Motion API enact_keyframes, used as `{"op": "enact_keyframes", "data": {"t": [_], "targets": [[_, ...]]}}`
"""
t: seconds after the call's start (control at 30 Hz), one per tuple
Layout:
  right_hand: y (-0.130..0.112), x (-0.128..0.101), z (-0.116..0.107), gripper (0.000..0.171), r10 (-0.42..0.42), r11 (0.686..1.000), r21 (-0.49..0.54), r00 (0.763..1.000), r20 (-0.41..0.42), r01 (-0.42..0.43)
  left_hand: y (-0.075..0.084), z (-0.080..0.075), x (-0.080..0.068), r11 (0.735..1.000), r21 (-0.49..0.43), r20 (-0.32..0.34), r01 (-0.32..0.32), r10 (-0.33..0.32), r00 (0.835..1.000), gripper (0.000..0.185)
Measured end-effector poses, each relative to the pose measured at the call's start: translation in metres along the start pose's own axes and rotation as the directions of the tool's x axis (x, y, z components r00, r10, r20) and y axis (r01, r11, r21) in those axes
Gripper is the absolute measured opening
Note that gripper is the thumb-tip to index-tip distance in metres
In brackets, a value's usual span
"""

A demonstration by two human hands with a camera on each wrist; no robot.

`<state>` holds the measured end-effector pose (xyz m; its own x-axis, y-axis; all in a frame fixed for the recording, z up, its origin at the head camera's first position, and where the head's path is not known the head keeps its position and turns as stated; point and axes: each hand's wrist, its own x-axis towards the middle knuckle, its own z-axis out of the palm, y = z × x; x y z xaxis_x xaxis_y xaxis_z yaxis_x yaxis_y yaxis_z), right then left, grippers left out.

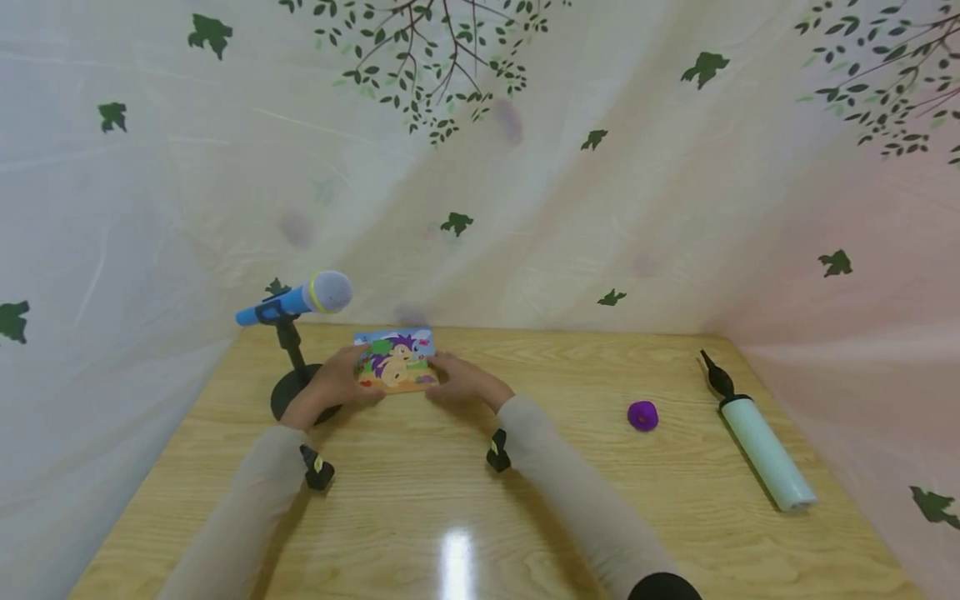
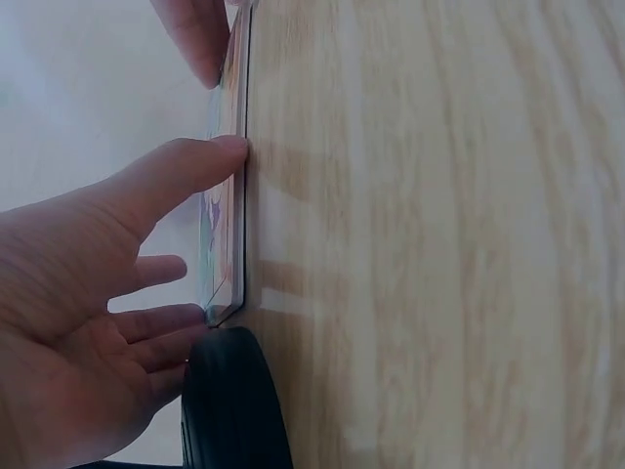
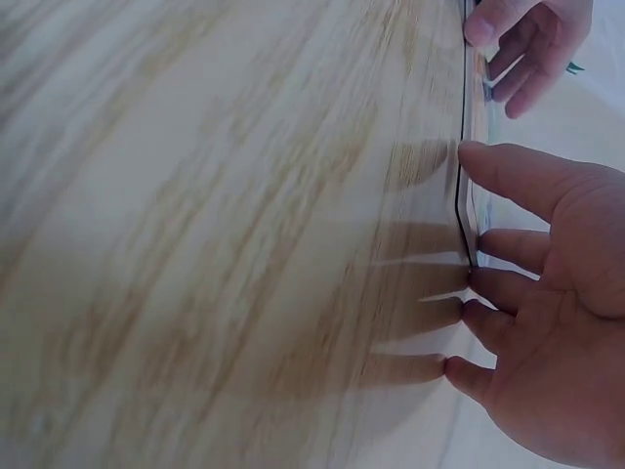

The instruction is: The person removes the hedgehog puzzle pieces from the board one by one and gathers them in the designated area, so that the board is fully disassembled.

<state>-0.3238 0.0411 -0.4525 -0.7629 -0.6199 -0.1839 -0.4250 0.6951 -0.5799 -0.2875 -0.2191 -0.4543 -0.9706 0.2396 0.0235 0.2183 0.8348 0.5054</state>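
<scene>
Pale sleeves [image 1: 232, 517] reach in from the lower edge, with a cropped black rounded shape [image 1: 663, 587] at the right one and a small black device [image 1: 318, 472] at each wrist. Between the two hands lies a picture board [image 1: 399, 360] printed with a purple-maned cartoon animal, flat near the far edge of the wood-grain worktop [image 1: 405, 483]. The left hand [image 1: 335, 383] is at its left end, fingers loosely spread, thumb against the near edge and other fingertips around the left corner. The right hand [image 1: 467, 382] is at its right end, fingers fanned apart, thumb against the near edge and the nearest fingertips at the side; neither hand closes round the board. Just beside the left hand stands the black round base [image 1: 282, 390] of a microphone stand [image 1: 291, 342], which carries a blue microphone [image 1: 296, 302] with a grey head, tilted up to the right. Well apart to the right are a small purple object [image 1: 642, 416] and, beyond it, a pale mint pump [image 1: 768, 454], its black nozzle pointing away. Behind hangs a pale backdrop [image 1: 480, 275] printed with branches and green shapes.
</scene>
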Motion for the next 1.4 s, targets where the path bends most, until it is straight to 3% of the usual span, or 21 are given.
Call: {"op": "enact_keyframes", "data": {"t": [0.47, 0.73, 1.13, 1.4], "targets": [[0.02, -0.022, -0.016, 0.06, -0.01, 1.0, 0.005, 0.999, -0.036, 0.01, 0.016, 0.008, 0.01, 0.998, -0.056, 0.073, -0.028, 0.032, 0.997, 0.075], [0.037, -0.037, -0.025, 0.056, -0.009, 1.0, -0.009, 0.998, -0.063, 0.009, 0.032, 0.013, 0.022, 0.996, -0.016, 0.128, -0.083, 0.084, 0.988, 0.072], [0.058, -0.078, -0.04, 0.055, 0.018, 0.999, -0.048, 0.997, -0.073, -0.021, 0.057, 0.032, 0.037, 0.979, -0.013, 0.174, -0.205, 0.205, 0.963, 0.07], [0.078, -0.108, -0.047, 0.055, 0.048, 0.997, -0.055, 0.995, -0.085, -0.053, 0.083, 0.046, 0.039, 0.97, -0.039, 0.223, -0.239, 0.242, 0.944, 0.068]]}}
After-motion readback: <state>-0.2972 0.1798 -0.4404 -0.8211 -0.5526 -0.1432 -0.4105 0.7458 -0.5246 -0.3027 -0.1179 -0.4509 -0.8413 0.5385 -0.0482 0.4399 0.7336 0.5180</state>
